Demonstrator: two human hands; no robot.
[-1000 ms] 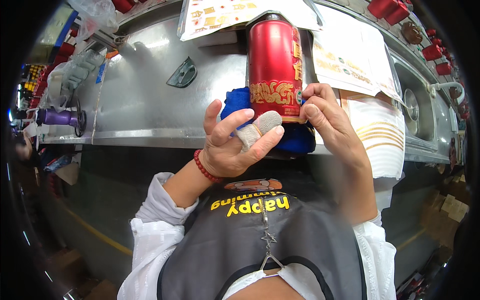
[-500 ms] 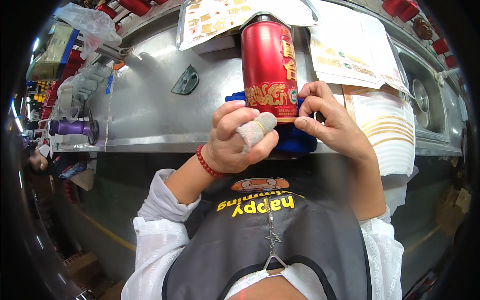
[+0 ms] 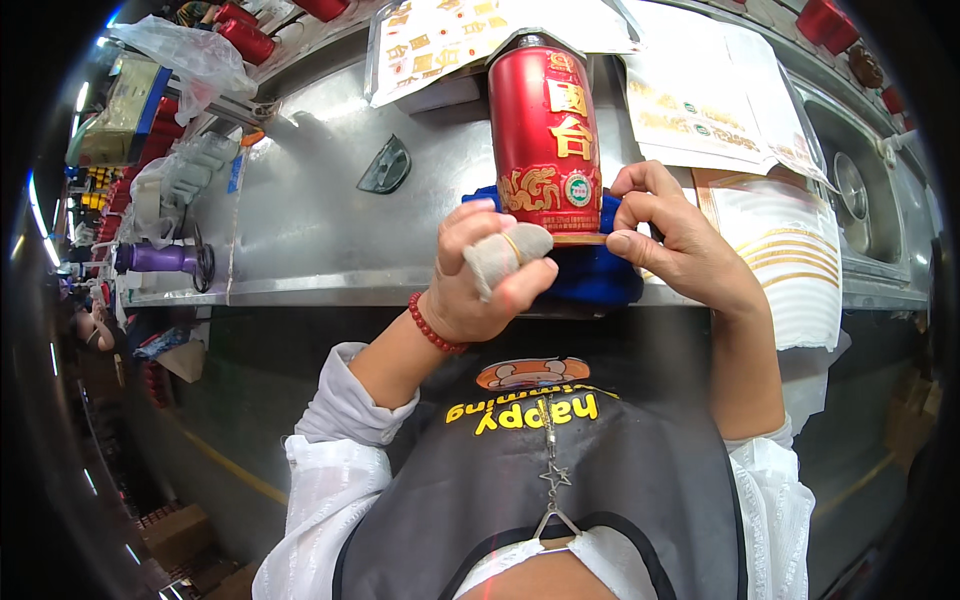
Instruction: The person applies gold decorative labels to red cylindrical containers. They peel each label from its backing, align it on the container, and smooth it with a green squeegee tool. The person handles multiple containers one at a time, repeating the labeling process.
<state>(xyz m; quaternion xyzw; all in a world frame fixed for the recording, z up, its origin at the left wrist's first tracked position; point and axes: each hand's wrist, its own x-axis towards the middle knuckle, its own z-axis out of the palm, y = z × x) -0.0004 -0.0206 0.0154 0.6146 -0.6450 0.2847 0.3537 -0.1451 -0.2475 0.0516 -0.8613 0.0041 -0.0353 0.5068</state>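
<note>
A red bottle point(image 3: 520, 110) with gold lettering and a dragon band lies on a blue cloth point(image 3: 590, 280), its dark neck away from me. Along its near, base end runs a thin gold strip point(image 3: 580, 240). My left hand point(image 3: 480, 265) is curled against the bottle's lower left edge. One of its fingers wears a grey cloth cover point(image 3: 495, 262) held by a rubber band, with the tip by the strip. At the lower right edge, my right hand point(image 3: 680, 230) pinches thumb and finger together at the strip's end; the contact itself is partly hidden.
Sticker sheets point(image 3: 430, 45) lie behind the bottle, more label sheets point(image 3: 690, 90) to its right. A white sheet with gold stripes point(image 3: 785, 260) overhangs the metal counter point(image 3: 300, 220). A dark translucent piece point(image 3: 386, 166) lies left, a purple tool point(image 3: 160, 258) farther left. A sink point(image 3: 860, 200) is at right.
The bottle has turned about its length, bringing its gold lettering and round green mark toward the middle. The gold strip shows more clearly between my hands, which stay near the base.
</note>
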